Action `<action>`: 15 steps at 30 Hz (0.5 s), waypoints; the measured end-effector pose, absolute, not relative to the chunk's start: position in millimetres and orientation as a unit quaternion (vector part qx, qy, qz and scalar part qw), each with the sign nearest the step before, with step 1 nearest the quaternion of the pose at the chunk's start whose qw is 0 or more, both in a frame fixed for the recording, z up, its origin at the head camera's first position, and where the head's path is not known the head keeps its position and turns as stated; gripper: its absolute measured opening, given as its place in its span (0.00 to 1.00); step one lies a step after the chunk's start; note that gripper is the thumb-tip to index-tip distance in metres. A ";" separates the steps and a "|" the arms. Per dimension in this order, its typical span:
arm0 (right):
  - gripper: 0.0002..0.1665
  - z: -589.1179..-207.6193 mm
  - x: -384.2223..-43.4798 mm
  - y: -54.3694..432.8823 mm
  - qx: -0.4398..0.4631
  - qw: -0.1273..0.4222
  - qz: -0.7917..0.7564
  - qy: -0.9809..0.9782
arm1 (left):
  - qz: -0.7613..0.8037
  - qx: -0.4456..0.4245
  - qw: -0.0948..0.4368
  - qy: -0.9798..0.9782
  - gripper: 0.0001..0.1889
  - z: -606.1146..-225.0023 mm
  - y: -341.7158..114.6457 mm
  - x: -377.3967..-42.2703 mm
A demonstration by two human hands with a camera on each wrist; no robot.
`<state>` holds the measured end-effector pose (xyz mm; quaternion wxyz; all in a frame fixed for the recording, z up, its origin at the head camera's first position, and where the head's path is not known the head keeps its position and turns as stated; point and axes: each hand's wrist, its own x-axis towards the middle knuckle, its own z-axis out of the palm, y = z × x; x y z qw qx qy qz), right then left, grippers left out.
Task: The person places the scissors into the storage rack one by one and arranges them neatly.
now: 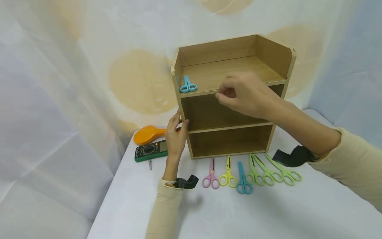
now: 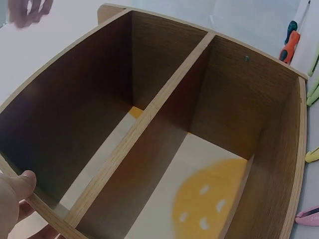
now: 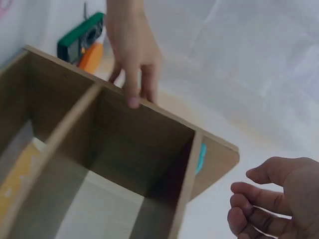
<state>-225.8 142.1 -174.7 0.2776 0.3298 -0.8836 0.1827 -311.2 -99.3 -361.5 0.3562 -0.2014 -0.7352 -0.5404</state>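
Legible text: none | green-and-black rectangular plastic multimeter [image 1: 152,150], near left edge of white table [image 1: 126,199] | dial [image 1: 148,149] markings unreadable

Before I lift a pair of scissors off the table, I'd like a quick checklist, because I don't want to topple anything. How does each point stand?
1. Left hand steadying the shelf: ok, it grips the left side edge.
2. Right hand free: ok, it holds nothing.
3. Blue scissors on top lying flat: ok, near the left end.
4. Green scissors well spaced: not ok, the three lie bunched closely.
5. Shelf fixed in place: cannot tell from these views.
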 end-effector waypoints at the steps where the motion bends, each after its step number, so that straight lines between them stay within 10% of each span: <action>1: 0.05 -180.8 -220.9 147.4 0.336 0.278 0.183 -0.881 | -0.538 -0.200 0.356 -0.737 0.28 -361.7 -99.4 -312.0; 15: 0.06 -273.2 -171.9 206.7 0.306 0.226 0.184 -0.906 | -0.541 -0.196 0.341 -0.743 0.27 -364.8 -103.2 -311.7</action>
